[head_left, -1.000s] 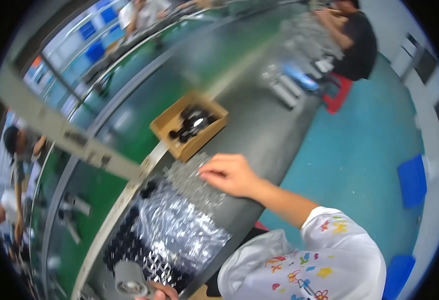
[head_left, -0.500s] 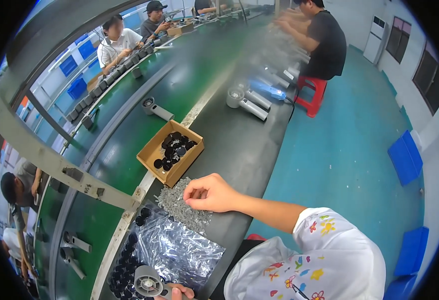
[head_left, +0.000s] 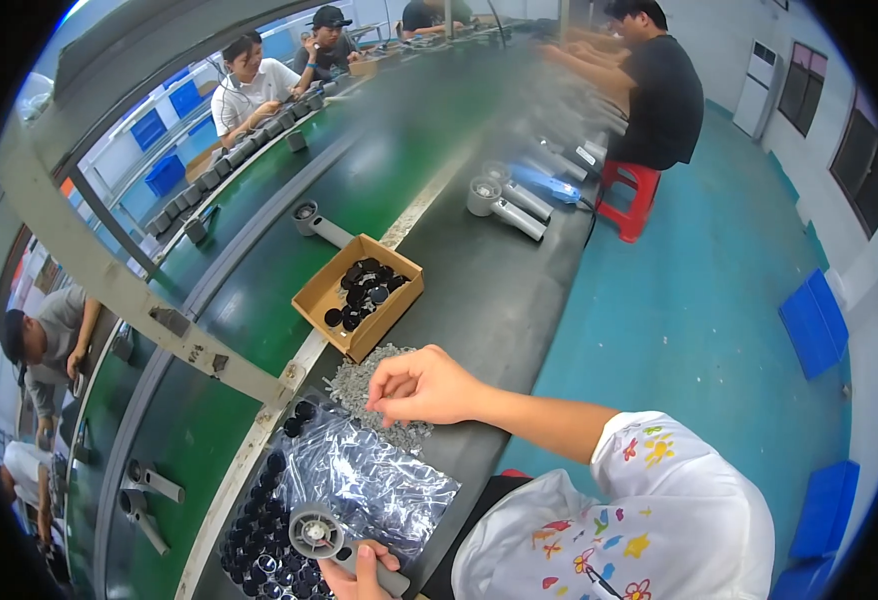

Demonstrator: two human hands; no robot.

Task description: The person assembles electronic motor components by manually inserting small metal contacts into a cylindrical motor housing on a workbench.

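My left hand (head_left: pixel 361 572) is wrapped round the handle of a grey handheld fan (head_left: pixel 317 532), its round head facing up at the lower edge of the view. My right hand (head_left: pixel 427 385) hovers at a heap of small grey plastic pieces (head_left: pixel 356 382), thumb and fingertips pinched together. Whatever is between those fingertips is too small to make out. A crinkled clear plastic bag (head_left: pixel 384 480) lies between my hands. Many round black caps (head_left: pixel 269 535) are spread beside the bag and under the fan.
A cardboard box (head_left: pixel 391 322) of black discs stands beyond the heap. Grey fans (head_left: pixel 507 205) and a blue electric screwdriver (head_left: pixel 556 188) lie farther along the bench. More fans (head_left: pixel 144 518) rest on the green conveyor (head_left: pixel 249 350). Co-workers sit along the line, one on a red stool (head_left: pixel 627 200).
My left hand has lifted the fan up and slightly right, bringing more of the hand into view. My right hand stays pinched at the grey heap. The whole view has shifted a little.
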